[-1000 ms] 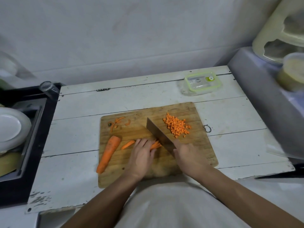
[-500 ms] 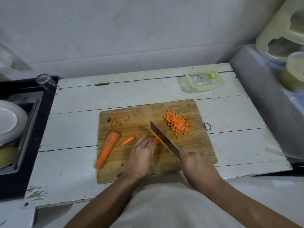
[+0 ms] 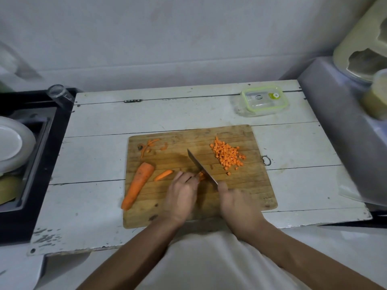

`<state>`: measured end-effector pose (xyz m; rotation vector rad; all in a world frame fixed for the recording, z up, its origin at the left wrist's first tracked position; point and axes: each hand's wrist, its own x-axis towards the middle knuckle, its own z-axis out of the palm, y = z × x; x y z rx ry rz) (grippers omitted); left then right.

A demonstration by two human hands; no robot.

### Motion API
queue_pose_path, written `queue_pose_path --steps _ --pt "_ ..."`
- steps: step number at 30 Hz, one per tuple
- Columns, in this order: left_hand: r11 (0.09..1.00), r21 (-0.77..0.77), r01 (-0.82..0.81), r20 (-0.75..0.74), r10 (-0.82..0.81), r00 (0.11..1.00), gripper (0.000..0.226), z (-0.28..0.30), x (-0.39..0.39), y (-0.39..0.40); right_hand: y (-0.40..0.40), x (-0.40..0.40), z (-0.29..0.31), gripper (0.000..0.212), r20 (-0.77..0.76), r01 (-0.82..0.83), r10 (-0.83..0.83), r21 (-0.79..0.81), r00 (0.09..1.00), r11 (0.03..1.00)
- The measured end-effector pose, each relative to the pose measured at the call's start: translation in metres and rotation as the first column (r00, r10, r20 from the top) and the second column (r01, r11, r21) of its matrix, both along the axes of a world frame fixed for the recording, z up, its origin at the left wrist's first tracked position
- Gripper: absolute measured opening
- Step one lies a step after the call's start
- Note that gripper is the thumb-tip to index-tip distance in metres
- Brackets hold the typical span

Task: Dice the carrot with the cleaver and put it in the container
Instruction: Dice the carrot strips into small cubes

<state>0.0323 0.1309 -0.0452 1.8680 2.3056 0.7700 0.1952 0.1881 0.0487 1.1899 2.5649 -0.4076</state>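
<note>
Head view: my right hand [image 3: 234,203] grips the steel cleaver [image 3: 202,169], its edge just beside my left hand's [image 3: 182,195] fingertips [image 3: 191,178], which pinch short orange carrot sticks [image 3: 201,176]. I judge a sideways drift nicks them. The lidded clear container [image 3: 262,100] sits well beyond.

Your cleaver [image 3: 201,167] stands edge-down on the wooden cutting board [image 3: 251,185], its blade against the short carrot strips [image 3: 201,176]. A heap of small orange dice [image 3: 227,156] lies beyond the blade. The uncut carrot half [image 3: 138,184] and one sliver [image 3: 163,175] lie left. The lidded clear container [image 3: 263,100] sits behind the board.
</note>
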Motion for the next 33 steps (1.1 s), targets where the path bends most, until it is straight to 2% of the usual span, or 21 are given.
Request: queue_pose_path --steps 4,7,11,14,17,22,27,33 --pt "1.000 -0.003 -0.003 0.015 0.003 1.000 0.025 0.001 0.003 -0.005 0.018 -0.010 -0.006 0.023 -0.109 0.058 -0.057 0.010 0.992 0.998" --pt "1.000 -0.016 -0.008 0.040 0.008 0.999 0.023 0.002 0.004 -0.008 0.011 0.012 -0.004 0.018 -0.094 0.045 -0.042 0.031 0.995 0.998" --pt "0.999 -0.035 -0.027 0.064 0.029 0.998 0.029 0.007 0.006 -0.008 -0.001 0.030 -0.001 0.026 -0.067 -0.018 0.023 0.077 0.998 0.997" --pt "0.999 -0.034 -0.035 0.067 0.038 0.997 0.025 0.013 0.008 -0.009 -0.005 0.030 0.004 0.036 -0.034 -0.036 0.037 0.037 0.999 0.999" --pt "0.997 -0.049 -0.057 0.067 0.060 0.996 0.017 0.014 0.009 -0.008 -0.006 0.028 0.007 0.032 -0.008 -0.043 0.043 0.023 0.999 0.999" --pt "0.996 -0.065 -0.063 0.052 0.067 0.996 0.015 0.008 0.006 -0.006 -0.003 0.004 -0.003 0.038 0.030 -0.038 0.037 0.016 0.999 0.999" --pt "0.996 -0.052 -0.066 0.061 0.069 0.996 0.018 0.006 0.007 -0.007 0.009 -0.001 -0.008 0.024 -0.085 0.029 -0.028 0.006 0.996 1.000" --pt "0.996 -0.043 -0.080 0.071 0.083 0.994 0.018 0.003 0.006 -0.006 -0.002 0.031 0.004 0.015 -0.054 -0.011 0.011 0.005 0.998 1.000"
